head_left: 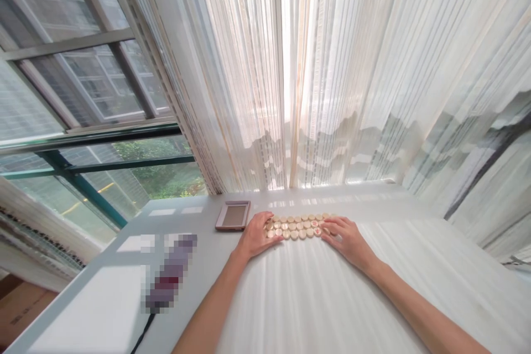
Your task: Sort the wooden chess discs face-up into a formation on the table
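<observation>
Neatly, the round pieces point(296, 227) lie in three rows on the worktop point(296, 304), between the left grip point(254, 236) and the right grip point(347, 238), each spread apart around one end.

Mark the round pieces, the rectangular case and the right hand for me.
Round pieces point(299, 226): head view, on the top of one piece near the middle of the rows.
Rectangular case point(234, 215): head view, on the brown panel inside its pale frame.
Right hand point(345, 236): head view, on its back.

discs point(299, 226): row ends partly behind hands point(256, 235) point(346, 238), most markings illegible | purple object point(171, 276): pixelated | cord point(142, 334): cut off below
</observation>
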Tool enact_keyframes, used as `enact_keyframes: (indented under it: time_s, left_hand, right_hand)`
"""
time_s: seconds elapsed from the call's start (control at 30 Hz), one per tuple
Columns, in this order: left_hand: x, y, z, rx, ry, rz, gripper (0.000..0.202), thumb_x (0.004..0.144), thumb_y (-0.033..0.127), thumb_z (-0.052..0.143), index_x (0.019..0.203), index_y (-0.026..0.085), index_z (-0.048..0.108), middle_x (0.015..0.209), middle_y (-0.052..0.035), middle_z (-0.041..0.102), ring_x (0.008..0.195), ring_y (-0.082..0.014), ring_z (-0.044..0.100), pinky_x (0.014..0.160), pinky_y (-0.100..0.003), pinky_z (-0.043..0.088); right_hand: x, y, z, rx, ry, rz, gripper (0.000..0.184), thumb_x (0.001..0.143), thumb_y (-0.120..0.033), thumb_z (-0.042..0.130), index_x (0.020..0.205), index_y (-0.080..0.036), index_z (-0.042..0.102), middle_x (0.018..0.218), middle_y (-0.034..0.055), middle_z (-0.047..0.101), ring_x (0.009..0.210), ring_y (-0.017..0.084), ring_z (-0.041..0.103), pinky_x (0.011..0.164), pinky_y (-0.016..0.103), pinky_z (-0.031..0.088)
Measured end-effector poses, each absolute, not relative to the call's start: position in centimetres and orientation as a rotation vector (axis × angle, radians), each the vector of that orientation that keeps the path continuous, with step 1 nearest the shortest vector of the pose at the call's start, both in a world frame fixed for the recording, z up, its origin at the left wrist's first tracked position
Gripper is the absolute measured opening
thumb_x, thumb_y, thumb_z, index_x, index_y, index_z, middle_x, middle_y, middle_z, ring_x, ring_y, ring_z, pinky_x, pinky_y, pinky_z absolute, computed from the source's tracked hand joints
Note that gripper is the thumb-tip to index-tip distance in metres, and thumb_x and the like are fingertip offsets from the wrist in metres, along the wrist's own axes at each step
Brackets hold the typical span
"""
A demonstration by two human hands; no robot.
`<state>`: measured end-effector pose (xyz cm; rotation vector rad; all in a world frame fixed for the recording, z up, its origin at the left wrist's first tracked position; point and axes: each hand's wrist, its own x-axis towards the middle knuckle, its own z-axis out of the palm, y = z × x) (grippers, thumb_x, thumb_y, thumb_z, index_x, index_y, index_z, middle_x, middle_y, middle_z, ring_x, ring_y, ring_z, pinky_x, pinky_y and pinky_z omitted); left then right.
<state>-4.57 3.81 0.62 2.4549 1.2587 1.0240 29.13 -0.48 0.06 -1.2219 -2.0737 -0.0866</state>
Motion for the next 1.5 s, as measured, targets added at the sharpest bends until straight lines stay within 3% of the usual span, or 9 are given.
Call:
enact_keyframes:
  time_s: [0.33, 0.57, 0.97, 1.17, 1.5]
  left_hand:
    - [-3.4, 4.1, 1.2, 2.532, 1.282, 0.986, 0.083, 0.064, 0.064, 0.078, 0.130, 0.023, 0.053, 0.128, -0.0118, 0.061, 0.121, -0.0330, 0.056, 0.106, -0.052, 0.042]
    - [-1.5, 4.1, 1.8, 2.617, 1.308, 0.893, 0.090, 0.059, 0.075, 0.074, 0.130, 0.022, 0.055, 0.126, -0.0116, 0.062, 0.119, -0.0350, 0.056, 0.108, -0.053, 0.038]
    - [-1.1, 4.4, 1.9, 2.612, 1.287, 0.915, 0.080, 0.060, 0.073, 0.074, 0.121, 0.023, 0.062, 0.120, -0.0111, 0.066, 0.114, -0.0350, 0.059, 0.106, -0.053, 0.040]
    - [0.2, 3.7, 2.3, 2.650, 1.274, 0.892, 0.080, 0.063, 0.072, 0.073, 0.126, 0.026, 0.058, 0.126, -0.0103, 0.064, 0.127, -0.0390, 0.049, 0.115, -0.062, 0.023]
    - [2.0, 4.7, 2.6, 2.661, 1.216, 0.881, 0.074, 0.063, 0.071, 0.074, 0.119, 0.025, 0.061, 0.110, -0.0092, 0.070, 0.107, -0.0341, 0.062, 0.108, -0.056, 0.033]
  right_hand:
    - [29.7, 0.6, -0.5, -1.323, -2.053, -0.125, 0.047, 0.084, -0.058, 0.064, 0.120, -0.029, 0.066, 0.127, 0.0096, 0.065, 0.117, 0.033, 0.058, 0.095, 0.049, 0.048]
    - [30.1, 3.0, 0.8, -1.257, -2.267, -0.090, 0.087, 0.064, -0.072, 0.073, 0.136, -0.027, 0.055, 0.139, 0.0138, 0.055, 0.128, 0.037, 0.049, 0.102, 0.054, 0.042]
    - [28.8, 3.9, 0.7, -1.207, -2.266, -0.039, 0.076, 0.071, -0.068, 0.071, 0.134, -0.028, 0.056, 0.139, 0.0120, 0.057, 0.125, 0.034, 0.055, 0.103, 0.051, 0.044]
    - [28.8, 4.1, 0.5, -1.179, -2.261, -0.040, 0.078, 0.068, -0.068, 0.072, 0.134, -0.028, 0.057, 0.137, 0.0123, 0.059, 0.124, 0.035, 0.055, 0.102, 0.051, 0.045]
    - [28.6, 4.3, 0.7, -1.210, -2.267, -0.030, 0.080, 0.069, -0.070, 0.071, 0.134, -0.027, 0.057, 0.135, 0.0132, 0.060, 0.122, 0.035, 0.056, 0.102, 0.052, 0.045]
